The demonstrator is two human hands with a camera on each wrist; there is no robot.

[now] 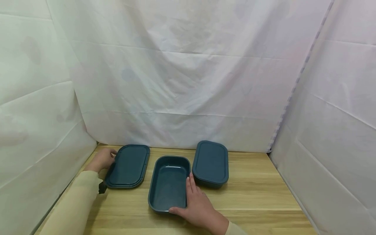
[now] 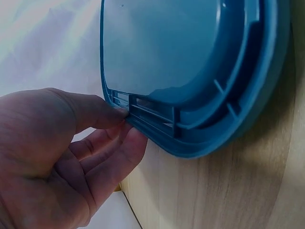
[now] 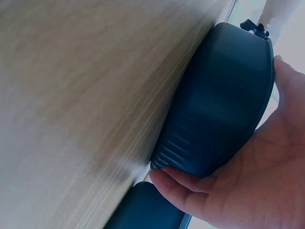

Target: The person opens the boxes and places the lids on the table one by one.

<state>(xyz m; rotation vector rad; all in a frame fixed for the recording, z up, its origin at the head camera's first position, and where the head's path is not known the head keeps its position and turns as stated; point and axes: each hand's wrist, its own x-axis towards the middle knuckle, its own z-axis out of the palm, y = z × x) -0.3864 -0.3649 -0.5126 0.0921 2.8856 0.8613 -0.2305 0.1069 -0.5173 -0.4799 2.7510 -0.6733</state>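
Three dark teal plastic pieces lie on a wooden table (image 1: 258, 199). My left hand (image 1: 110, 160) pinches the left edge of a flat lid (image 1: 127, 166); in the left wrist view the thumb sits on the lid's (image 2: 181, 71) ribbed rim and the fingers (image 2: 112, 155) go under it. In the middle stands an open container (image 1: 168, 182), hollow side up. My right hand (image 1: 188, 198) cups its near right corner, thumb along the near rim and fingers (image 3: 181, 183) against the container's outer wall (image 3: 214, 119).
A second teal container (image 1: 211, 162) with a flat top sits just right of the open one, close to my right fingers, and shows as a dark shape (image 3: 147, 210) in the right wrist view. White cloth walls (image 1: 182, 81) close in the table on three sides.
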